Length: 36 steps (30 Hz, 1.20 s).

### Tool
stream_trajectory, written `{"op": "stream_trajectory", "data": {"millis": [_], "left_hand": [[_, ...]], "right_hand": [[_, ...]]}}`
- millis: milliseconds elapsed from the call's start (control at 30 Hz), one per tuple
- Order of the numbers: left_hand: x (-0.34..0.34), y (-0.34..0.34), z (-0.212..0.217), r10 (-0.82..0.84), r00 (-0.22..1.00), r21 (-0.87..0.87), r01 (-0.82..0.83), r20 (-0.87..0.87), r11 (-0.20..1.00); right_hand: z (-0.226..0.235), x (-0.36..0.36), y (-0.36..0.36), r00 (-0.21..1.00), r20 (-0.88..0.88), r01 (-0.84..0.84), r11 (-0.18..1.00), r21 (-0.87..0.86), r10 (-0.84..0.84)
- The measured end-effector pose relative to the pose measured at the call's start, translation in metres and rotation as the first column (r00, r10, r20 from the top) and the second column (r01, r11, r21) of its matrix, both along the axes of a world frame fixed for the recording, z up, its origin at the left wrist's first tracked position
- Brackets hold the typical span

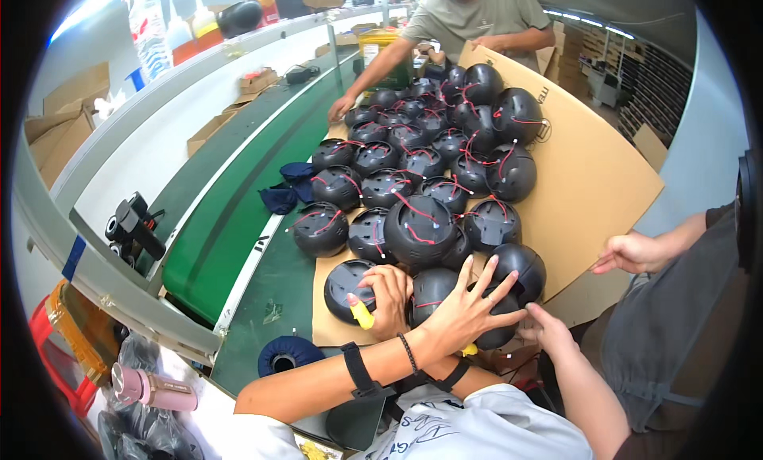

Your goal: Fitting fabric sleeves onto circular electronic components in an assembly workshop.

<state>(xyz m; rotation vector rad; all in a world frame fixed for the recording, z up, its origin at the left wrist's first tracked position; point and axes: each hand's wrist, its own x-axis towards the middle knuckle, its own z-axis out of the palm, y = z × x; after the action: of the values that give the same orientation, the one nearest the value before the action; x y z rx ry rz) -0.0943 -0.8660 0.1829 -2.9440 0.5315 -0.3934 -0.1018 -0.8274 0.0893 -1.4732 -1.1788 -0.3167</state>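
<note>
Many black dome shells with red wires (pixel 419 230) lie packed on a brown cardboard sheet (pixel 588 182). My forearms cross. My left hand (pixel 469 305) reaches right, fingers spread flat over two near shells (pixel 517 273). My right hand (pixel 385 297), a yellow cover on one finger, curls over the edge of the nearest left shell (pixel 346 285), which lies with its flat face up. A black strap and a bead bracelet sit on my left wrist.
A co-worker at the right has one hand (pixel 544 325) by the near shells and another (pixel 636 253) at the cardboard's edge. A second person (pixel 477 19) leans in at the far end. A green conveyor belt (pixel 230 222) runs on the left, with dark cloth (pixel 286 190) on it.
</note>
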Motion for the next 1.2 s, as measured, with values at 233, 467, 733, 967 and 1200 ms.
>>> {"op": "stream_trajectory", "data": {"millis": [233,467,733,967,1200], "left_hand": [[-0.002,0.032,-0.006,0.084,0.994,-0.114,-0.093,-0.076,0.989],[-0.005,0.055,0.005,0.171,0.971,-0.104,-0.19,-0.169,0.976],[-0.022,0.103,0.021,0.14,0.972,-0.099,-0.161,-0.191,0.982],[-0.028,0.127,0.024,0.147,0.984,-0.065,-0.154,-0.101,0.986],[-0.041,0.136,0.026,0.273,0.962,-0.087,-0.274,-0.016,0.958]], "right_hand": [[-0.025,-0.013,0.005,0.991,0.021,-0.131,0.987,0.094,0.129],[-0.018,-0.03,-0.04,0.902,0.332,-0.12,0.9,-0.42,0.275],[0.014,0.048,-0.167,0.969,0.097,-0.233,0.97,0.062,0.227],[0.004,0.081,-0.127,0.839,0.41,0.477,0.845,-0.241,-0.357],[0.005,0.077,-0.112,0.915,0.296,0.369,0.866,-0.337,-0.275]]}}
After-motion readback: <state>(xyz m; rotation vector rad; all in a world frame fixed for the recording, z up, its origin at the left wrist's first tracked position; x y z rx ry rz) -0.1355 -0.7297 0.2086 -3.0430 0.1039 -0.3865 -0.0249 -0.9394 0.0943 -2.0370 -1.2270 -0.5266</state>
